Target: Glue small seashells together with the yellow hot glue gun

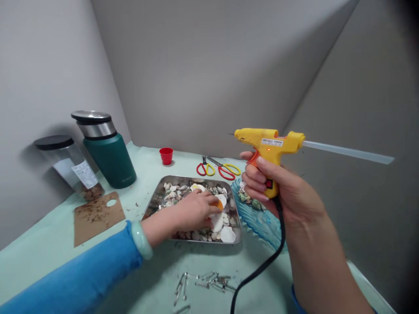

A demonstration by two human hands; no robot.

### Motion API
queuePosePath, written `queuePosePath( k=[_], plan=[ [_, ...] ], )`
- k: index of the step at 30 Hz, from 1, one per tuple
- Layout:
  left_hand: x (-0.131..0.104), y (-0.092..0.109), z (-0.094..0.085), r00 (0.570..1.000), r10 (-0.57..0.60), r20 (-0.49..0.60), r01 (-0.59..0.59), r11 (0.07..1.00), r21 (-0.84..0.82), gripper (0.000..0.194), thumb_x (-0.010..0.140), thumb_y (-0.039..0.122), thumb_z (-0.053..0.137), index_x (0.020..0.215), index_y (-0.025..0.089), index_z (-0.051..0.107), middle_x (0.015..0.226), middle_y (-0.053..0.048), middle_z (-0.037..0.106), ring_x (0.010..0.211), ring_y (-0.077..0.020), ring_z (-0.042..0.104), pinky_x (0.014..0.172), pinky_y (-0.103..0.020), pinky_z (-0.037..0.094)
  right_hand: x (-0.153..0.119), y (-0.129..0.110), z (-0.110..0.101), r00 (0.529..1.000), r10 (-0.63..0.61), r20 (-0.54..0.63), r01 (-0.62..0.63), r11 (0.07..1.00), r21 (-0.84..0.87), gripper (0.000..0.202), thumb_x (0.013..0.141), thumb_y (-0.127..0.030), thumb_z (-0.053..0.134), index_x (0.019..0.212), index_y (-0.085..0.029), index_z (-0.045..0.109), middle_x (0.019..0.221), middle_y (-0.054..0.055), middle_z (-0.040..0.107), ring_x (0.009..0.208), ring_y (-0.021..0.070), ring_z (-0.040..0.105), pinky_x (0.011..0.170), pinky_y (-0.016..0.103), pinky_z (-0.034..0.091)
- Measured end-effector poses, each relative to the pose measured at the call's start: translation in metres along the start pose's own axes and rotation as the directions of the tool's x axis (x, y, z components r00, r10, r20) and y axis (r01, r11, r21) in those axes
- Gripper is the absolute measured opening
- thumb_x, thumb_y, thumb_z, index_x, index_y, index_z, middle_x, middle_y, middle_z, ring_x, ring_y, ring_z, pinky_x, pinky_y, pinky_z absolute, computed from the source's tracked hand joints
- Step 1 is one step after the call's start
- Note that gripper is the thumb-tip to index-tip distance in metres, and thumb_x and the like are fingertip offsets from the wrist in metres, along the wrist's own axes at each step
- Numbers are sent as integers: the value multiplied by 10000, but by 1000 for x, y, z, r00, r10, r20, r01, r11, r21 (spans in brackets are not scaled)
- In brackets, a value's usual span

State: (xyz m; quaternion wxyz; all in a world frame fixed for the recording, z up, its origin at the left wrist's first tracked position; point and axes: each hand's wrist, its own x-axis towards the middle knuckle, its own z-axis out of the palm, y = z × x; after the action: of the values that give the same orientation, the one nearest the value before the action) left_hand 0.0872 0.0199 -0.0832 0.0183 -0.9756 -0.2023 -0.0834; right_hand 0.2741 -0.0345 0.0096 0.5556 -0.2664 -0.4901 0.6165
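Note:
My right hand is wrapped round the handle of a yellow hot glue gun, forefinger at its orange trigger. The gun's nozzle points left and a small orange light glows on its side. A long translucent glue stick sticks out of the back, and a black cord hangs from the handle. My left hand is down in a metal tray of seashells, its fingers closed about an orange shell. Part of that shell and the fingertips are hidden. White scallop shells lie beside the hand.
A blue glass dish holding shells or stones stands right of the tray. Safety pins lie in front. Behind are two pairs of scissors and a red cup. At left stand a green flask, a clear jar and a brown board.

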Motion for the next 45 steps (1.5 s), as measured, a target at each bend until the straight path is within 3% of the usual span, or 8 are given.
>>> queuePosePath(
  k=[7, 10, 17, 23, 27, 37, 41, 45],
  plan=[
    [-31, -27, -10, 986, -162, 50, 161, 987, 15, 349, 801, 238, 564, 1148, 277, 572, 1256, -50, 552, 1079, -245, 509, 873, -370, 346, -3, -3, -1, 1000, -14, -6, 14, 998, -60, 122, 851, -260, 556, 961, -215, 584, 613, -44, 308, 518, 99, 238, 401, 201, 213],
    [-44, -35, -13, 973, -227, 37, 225, 973, 49, 327, 776, 118, 528, 1058, 255, 620, 1198, -39, 595, 1058, -235, 515, 878, -366, 330, -3, -3, -1, 1000, -18, -2, 18, 998, -57, 123, 849, -258, 562, 957, -208, 591, 612, -44, 310, 519, 96, 234, 401, 203, 209],
    [-54, -40, -19, 946, -324, 10, 322, 944, 67, 205, 807, 164, 499, 898, 221, 674, 959, -60, 676, 949, -225, 554, 852, -369, 349, -3, -3, -1, 1000, -18, 11, 19, 999, -50, 121, 853, -246, 555, 961, -204, 593, 608, -44, 311, 510, 85, 245, 396, 196, 219],
    [-26, -13, -7, 993, -121, -16, 121, 992, 22, 241, 778, 238, 588, 1015, 231, 633, 1160, -70, 604, 1110, -256, 482, 937, -404, 324, -1, -3, 1, 1000, -4, -19, 2, 996, -93, 145, 832, -274, 565, 962, -212, 582, 598, -49, 320, 487, 83, 255, 378, 198, 220],
    [-21, -15, -4, 996, -74, 50, 73, 997, 17, 211, 754, 177, 607, 943, 253, 665, 1192, -55, 590, 1132, -262, 478, 965, -429, 295, -1, -3, 1, 1000, -11, -27, 9, 995, -100, 152, 822, -276, 579, 960, -212, 586, 595, -51, 311, 489, 86, 248, 383, 204, 210],
    [-58, -50, -17, 977, -209, 38, 209, 978, 2, 305, 788, 90, 487, 949, 246, 694, 1171, -53, 605, 1092, -233, 502, 930, -392, 358, -2, -2, -1, 1000, -3, -27, -1, 990, -139, 133, 829, -287, 582, 951, -236, 597, 599, -43, 312, 493, 94, 256, 392, 232, 197],
    [-61, -40, -23, 969, -247, -12, 247, 969, 6, 276, 814, 122, 472, 947, 228, 689, 1070, -65, 632, 1037, -231, 504, 892, -382, 373, -1, -2, 2, 1000, 2, -9, -4, 987, -158, 133, 839, -272, 569, 962, -227, 589, 592, -46, 331, 478, 85, 272, 388, 225, 201],
    [-50, -19, -22, 987, -161, 17, 162, 986, -47, 279, 804, 113, 492, 958, 254, 677, 971, -52, 643, 928, -217, 519, 822, -361, 385, -2, -1, 6, 1000, 0, 2, 1, 982, -188, 130, 841, -260, 564, 964, -218, 573, 584, -50, 352, 459, 80, 291, 380, 216, 209]
  ],
)
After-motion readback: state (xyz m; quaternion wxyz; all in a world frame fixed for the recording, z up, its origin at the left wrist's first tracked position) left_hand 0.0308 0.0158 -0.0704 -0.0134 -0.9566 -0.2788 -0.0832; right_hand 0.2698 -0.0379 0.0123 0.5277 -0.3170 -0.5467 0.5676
